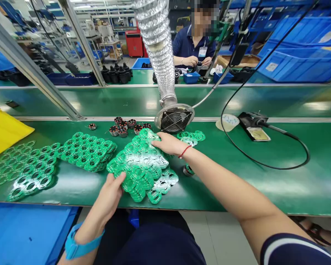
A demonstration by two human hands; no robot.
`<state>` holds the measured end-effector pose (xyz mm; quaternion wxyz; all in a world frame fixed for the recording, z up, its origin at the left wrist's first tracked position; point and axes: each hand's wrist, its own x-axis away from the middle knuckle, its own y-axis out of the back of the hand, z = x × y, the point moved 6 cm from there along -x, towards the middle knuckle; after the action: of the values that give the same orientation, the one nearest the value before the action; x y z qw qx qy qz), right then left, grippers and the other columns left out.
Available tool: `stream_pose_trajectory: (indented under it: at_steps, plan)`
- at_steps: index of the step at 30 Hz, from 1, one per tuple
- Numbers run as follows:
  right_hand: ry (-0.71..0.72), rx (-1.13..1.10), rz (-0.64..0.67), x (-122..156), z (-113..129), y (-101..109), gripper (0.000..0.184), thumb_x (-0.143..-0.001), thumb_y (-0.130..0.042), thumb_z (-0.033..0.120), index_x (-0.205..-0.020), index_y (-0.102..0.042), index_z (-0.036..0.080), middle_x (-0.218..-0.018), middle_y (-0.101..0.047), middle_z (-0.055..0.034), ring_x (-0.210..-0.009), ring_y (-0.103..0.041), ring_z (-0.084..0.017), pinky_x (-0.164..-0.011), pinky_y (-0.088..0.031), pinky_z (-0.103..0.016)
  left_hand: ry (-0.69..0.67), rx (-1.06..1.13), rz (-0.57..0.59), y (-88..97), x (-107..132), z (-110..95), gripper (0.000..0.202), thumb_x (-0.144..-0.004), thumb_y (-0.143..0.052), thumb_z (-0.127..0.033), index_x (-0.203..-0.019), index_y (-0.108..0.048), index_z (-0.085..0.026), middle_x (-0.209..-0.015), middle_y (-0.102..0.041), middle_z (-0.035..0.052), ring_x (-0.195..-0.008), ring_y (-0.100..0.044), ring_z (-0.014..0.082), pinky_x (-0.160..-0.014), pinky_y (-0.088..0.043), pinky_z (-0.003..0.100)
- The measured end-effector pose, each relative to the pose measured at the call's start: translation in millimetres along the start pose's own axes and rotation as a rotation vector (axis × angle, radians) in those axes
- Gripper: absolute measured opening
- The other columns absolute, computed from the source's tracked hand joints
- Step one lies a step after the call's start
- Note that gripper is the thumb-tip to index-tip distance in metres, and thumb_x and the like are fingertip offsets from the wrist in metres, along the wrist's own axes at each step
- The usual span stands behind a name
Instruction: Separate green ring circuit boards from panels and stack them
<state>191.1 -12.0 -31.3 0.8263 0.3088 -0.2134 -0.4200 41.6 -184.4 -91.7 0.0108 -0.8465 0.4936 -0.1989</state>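
Observation:
Between my two hands is a fanned stack of green circuit board panels point(139, 160) with round holes. My left hand point(110, 195) grips its near left edge, thumb on top and fingers hidden underneath. At the far right edge, my right hand point(168, 142) has its thumb over the boards and its other fingers mostly hidden. A few loose board pieces point(163, 184) lie under and beside the stack. Left of it sits a neater pile of board panels point(86, 151), with more panels point(34, 169) further left. A small motor stator point(188, 170) stands by my right forearm.
Several copper-wound stators point(123, 127) stand behind the boards. A fume extractor fan point(175, 119) hangs on a foil duct point(157, 44). To the right are a soldering iron stand point(254, 125) and its looping black cable point(267, 166). A co-worker point(194, 44) sits across the bench.

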Motion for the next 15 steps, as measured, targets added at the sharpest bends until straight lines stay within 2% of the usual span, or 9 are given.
stream_pose_trajectory:
  at_steps: [2,4,7,10,15]
  plan:
    - [0.028,-0.056,0.004,8.6,5.3,3.9,0.028,-0.082,-0.058,0.028,-0.106,-0.059,0.013,-0.116,-0.061,-0.0105,-0.104,-0.055,-0.023,-0.088,-0.039,-0.029,-0.048,-0.003,-0.055,7.6,0.2,-7.6,0.047,-0.064,-0.076,-0.04,-0.092,-0.046,-0.018,-0.115,-0.06,0.0078,-0.111,-0.055,0.0248,-0.093,-0.046,0.036]
    - [0.007,-0.107,0.026,14.0,0.1,3.8,0.028,-0.078,-0.062,0.025,-0.104,-0.059,0.014,-0.113,-0.062,-0.0086,-0.1,-0.056,-0.022,-0.086,-0.039,-0.029,-0.019,-0.026,-0.061,9.1,1.7,-6.9,0.049,-0.063,-0.077,-0.036,-0.098,-0.048,-0.017,-0.114,-0.061,0.0074,-0.11,-0.056,0.0248,-0.094,-0.046,0.036]
    - [-0.128,-0.188,0.091,15.7,-24.1,-5.9,0.028,-0.07,-0.066,0.02,-0.095,-0.059,0.01,-0.102,-0.064,-0.0113,-0.09,-0.057,-0.023,-0.078,-0.042,-0.031,0.081,-0.041,-0.03,4.1,4.6,3.5,0.052,-0.066,-0.074,-0.026,-0.111,-0.048,-0.019,-0.119,-0.06,0.007,-0.112,-0.055,0.0218,-0.091,-0.047,0.031]
    - [-0.232,-0.356,0.185,13.7,-44.0,-19.4,0.024,-0.071,-0.065,0.018,-0.093,-0.059,0.011,-0.093,-0.065,-0.0082,-0.082,-0.059,-0.019,-0.072,-0.045,-0.028,0.1,0.04,-0.052,1.2,6.5,8.0,0.055,-0.072,-0.068,-0.02,-0.122,-0.044,-0.02,-0.117,-0.06,0.0068,-0.106,-0.058,0.0184,-0.084,-0.05,0.027]
    - [-0.392,-0.664,0.341,9.0,-52.8,-31.0,0.009,-0.08,-0.055,0.017,-0.084,-0.06,0.011,-0.081,-0.067,-0.0071,-0.07,-0.062,-0.013,-0.067,-0.051,-0.026,0.234,0.159,0.099,-9.2,8.3,11.7,0.038,-0.08,-0.058,-0.016,-0.117,-0.051,-0.012,-0.11,-0.064,0.012,-0.093,-0.064,0.0205,-0.078,-0.055,0.031]
